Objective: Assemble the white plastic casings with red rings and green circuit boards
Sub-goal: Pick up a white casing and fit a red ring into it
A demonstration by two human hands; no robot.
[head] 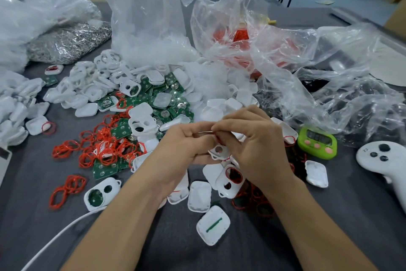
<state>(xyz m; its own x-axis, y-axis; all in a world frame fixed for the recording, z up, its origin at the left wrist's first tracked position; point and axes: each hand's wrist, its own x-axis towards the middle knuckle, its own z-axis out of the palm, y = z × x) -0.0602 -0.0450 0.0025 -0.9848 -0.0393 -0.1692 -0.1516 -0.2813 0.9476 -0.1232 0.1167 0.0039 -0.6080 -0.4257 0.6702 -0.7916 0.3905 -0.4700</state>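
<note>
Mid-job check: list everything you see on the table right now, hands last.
white casings: many, white, heaped centre and left, some loose near the hands
red rings: many, red, scattered left of the hands
circuit boards: many, green, centre heap
plastic bags: several, clear, across the back
metal parts: one bagful, silver, back left
timer: one, green, right of the hands
controller: one, white, right edge
cable: one, white, lower left
left hand: holds the held casing
right hand: pinches the held ring
</note>
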